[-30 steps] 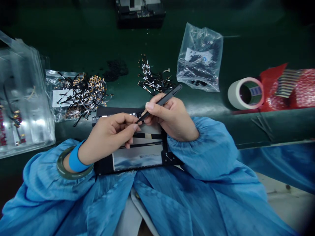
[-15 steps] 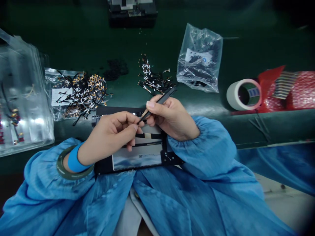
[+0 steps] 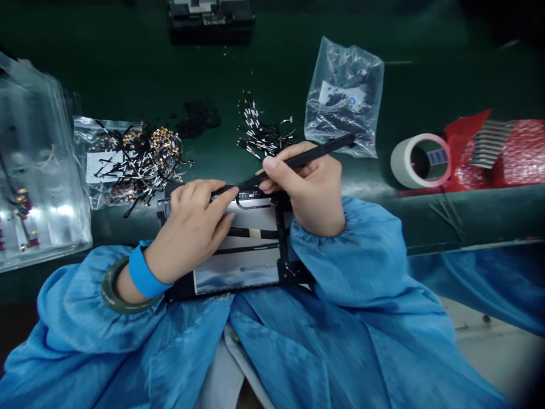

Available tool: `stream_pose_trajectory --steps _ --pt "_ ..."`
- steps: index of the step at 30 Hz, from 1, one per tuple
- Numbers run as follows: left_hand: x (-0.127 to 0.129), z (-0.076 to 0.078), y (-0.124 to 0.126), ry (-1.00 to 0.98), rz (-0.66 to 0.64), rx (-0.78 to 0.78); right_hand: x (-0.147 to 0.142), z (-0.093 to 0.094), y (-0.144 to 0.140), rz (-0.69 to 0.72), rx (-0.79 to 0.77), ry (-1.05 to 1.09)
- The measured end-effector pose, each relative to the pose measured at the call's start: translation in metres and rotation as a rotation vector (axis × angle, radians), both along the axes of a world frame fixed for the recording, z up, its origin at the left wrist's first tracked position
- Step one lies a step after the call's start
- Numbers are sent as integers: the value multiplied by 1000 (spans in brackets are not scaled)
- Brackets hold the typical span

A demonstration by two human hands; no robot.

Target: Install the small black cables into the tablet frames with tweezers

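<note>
An opened tablet-like device (image 3: 238, 271), with a silver panel and black frame, lies in front of me. My left hand (image 3: 193, 218) rests on its far left part, index finger stretched along the far edge and thumb apart from it. In my right hand (image 3: 309, 190) is a pair of black tweezers (image 3: 321, 150), slanting down to the left towards that same edge. The tips are hard to make out against the dark frame. A thin black cable (image 3: 251, 206) curves over the panel just below the edge.
Beyond the device lie a small pile of flex cables (image 3: 266, 133) and a larger one (image 3: 155, 159) on a plastic bag. Dark small parts (image 3: 199, 117) lie between them. Further round are a clear bag (image 3: 344, 99), a tape roll (image 3: 420, 161), red bubble wrap (image 3: 525, 153) and clear trays (image 3: 42, 165).
My hands have moved apart from a fingertip pinch above the device. The left has come down onto its far edge; the right has tilted the tweezers flatter, with the handle end further right.
</note>
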State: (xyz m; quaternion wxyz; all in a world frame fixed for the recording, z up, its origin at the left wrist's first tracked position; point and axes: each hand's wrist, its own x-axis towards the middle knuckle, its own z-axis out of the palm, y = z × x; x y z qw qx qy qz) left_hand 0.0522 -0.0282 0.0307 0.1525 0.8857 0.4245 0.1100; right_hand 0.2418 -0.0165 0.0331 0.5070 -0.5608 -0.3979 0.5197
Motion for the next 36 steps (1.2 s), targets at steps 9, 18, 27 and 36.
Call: stream_pose_trajectory --steps 9,18,27,36 --pt "-14 -6 -6 -64 -150 33 0 -9 -3 130 127 -365" --pt "-12 -8 -6 -60 -167 115 -4 -6 -4 154 198 -448" --pt "-2 -2 -1 34 -114 122 11 -1 -16 -153 176 -241" --pt "12 -2 -5 289 -186 341 61 -6 -69 -241 -65 -1011"
